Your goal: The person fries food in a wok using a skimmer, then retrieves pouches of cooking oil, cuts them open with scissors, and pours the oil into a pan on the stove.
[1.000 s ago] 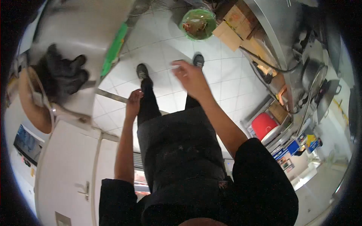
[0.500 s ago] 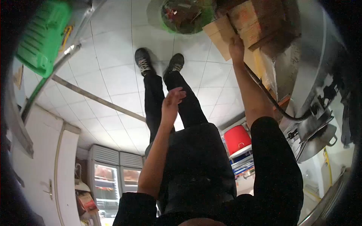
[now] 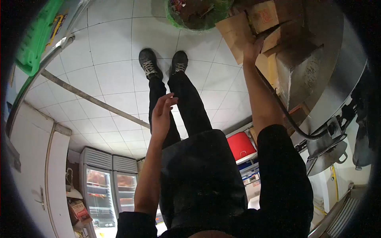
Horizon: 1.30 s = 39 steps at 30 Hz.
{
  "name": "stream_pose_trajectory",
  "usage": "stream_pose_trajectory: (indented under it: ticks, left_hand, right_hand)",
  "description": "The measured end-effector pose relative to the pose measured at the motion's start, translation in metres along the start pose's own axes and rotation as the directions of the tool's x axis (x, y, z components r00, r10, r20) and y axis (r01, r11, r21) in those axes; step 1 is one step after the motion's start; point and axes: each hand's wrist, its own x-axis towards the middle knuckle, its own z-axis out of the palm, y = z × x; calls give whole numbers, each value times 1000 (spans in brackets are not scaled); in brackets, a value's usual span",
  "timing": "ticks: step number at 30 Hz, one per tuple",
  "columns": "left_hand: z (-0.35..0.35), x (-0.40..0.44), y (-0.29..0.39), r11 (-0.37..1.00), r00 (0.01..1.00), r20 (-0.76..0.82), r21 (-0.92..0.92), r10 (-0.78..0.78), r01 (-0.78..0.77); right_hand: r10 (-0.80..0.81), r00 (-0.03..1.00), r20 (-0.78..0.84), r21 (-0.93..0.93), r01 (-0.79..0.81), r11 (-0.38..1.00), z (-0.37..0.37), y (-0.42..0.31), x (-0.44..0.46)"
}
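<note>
My right hand [image 3: 251,52] reaches out to a cardboard box [image 3: 265,16] on the floor at the upper right. Its fingers are closed on the box's raised brown flap [image 3: 237,36], though the fingertips are partly hidden. My left hand [image 3: 161,115] hangs in the air in front of my legs, fingers loosely bent and apart, holding nothing. Beside the box stands a round bin with a green plastic liner [image 3: 176,20] and mixed waste in it.
A dark hose [image 3: 283,105] runs past my right forearm. Pans [image 3: 327,156] hang at the right by a metal counter [image 3: 337,79]. A green plastic tray [image 3: 35,39] and a metal bar [image 3: 95,100] are on the left. Glass-door fridges [image 3: 99,182] stand behind.
My left hand has moved left and slightly down, and has turned. My right hand stays at the box flap, now further over its edge. The whole view has shifted a little.
</note>
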Motion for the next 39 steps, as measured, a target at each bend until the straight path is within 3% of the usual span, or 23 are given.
stream_pose_trajectory:
  ticks: [2,4,9,12,16,18,20,21,24,27,29,31,34,37,39]
  left_hand:
    - [-13,1,-7,1000,1000,-17,13,-17,17]
    - [-19,-1,-13,1000,1000,-28,24,0,0]
    - [-16,7,-42,998,997,-21,11,-68,68]
    - [-6,2,-46,991,993,-2,55,-122,122]
    - [7,3,-46,986,986,77,86,-150,144]
    - [8,3,-53,986,985,95,93,-148,139]
    - [7,4,-53,986,985,97,96,-145,136]
    - [6,5,-52,987,986,98,95,-138,128]
    - [2,7,-56,987,988,89,110,-129,119]
    - [-2,7,-55,983,988,74,128,-138,128]
    - [-3,6,-57,987,988,86,103,-130,121]
    - [-2,5,-58,990,989,86,85,-118,111]
    - [2,0,-53,992,991,78,73,-111,105]
    - [7,-3,-46,994,991,92,54,-101,96]
    - [11,-2,-44,996,991,99,38,-86,83]
  right_hand:
    - [211,877,433,-419,-11,908,46,80,37]
    - [368,781,505,-453,-123,883,58,92,47]
    - [200,937,287,13,-213,977,56,93,42]
    - [205,906,369,221,-300,928,75,131,65]
    - [203,920,334,272,-301,914,96,167,79]
    - [196,914,355,482,-358,800,72,114,64]
    - [210,896,392,535,-408,740,48,84,52]
    - [231,890,393,455,-406,793,41,80,52]
    - [285,881,379,195,-377,906,29,72,57]
    - [232,930,284,159,-284,945,36,80,60]
    - [3,990,143,125,-21,992,35,90,57]
    - [-410,912,0,-48,410,911,33,99,57]
    - [-135,988,73,77,130,989,-2,31,45]
    - [-278,960,44,17,277,961,0,45,40]
    - [-263,962,65,-36,266,963,0,50,42]
